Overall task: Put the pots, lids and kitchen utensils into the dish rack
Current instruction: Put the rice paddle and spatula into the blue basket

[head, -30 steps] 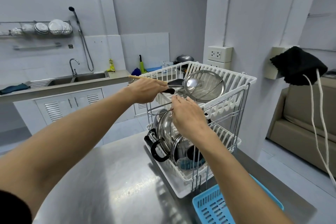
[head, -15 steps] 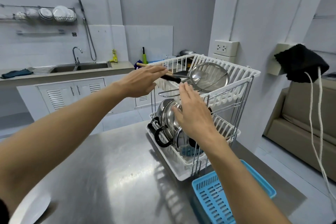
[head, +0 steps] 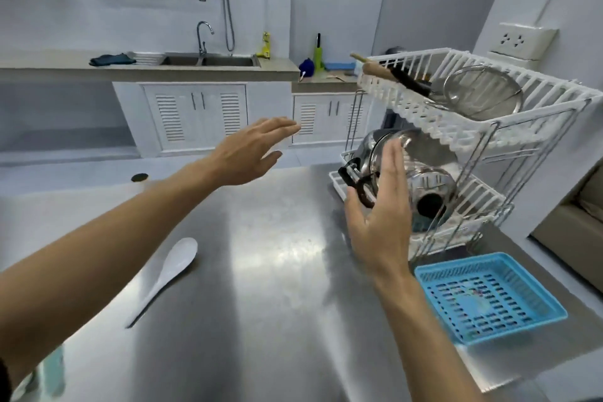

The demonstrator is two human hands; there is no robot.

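Note:
A white two-tier dish rack (head: pixel 538 98) stands at the right of the steel table (head: pixel 277 287). Its top tier holds a round metal strainer (head: pixel 483 91) and utensils with wooden and black handles (head: pixel 391 73). Steel pots and glass lids (head: pixel 421 170) stand on edge in the lower tier. A white rice paddle (head: pixel 169 268) lies on the table at the left. My left hand (head: pixel 251 153) hovers open over the table, left of the rack. My right hand (head: pixel 381 215) is open in front of the lower tier, touching nothing.
A blue plastic basket (head: pixel 489 297) lies on the table in front of the rack. A counter with a sink (head: pixel 212 60) runs along the back wall. A sofa edge (head: pixel 574 225) shows at the right. Something blurred sits at the bottom left corner.
Both hands have let go of the utensils in the top tier and drawn back and down. The view has turned left and down, bringing the rice paddle into sight.

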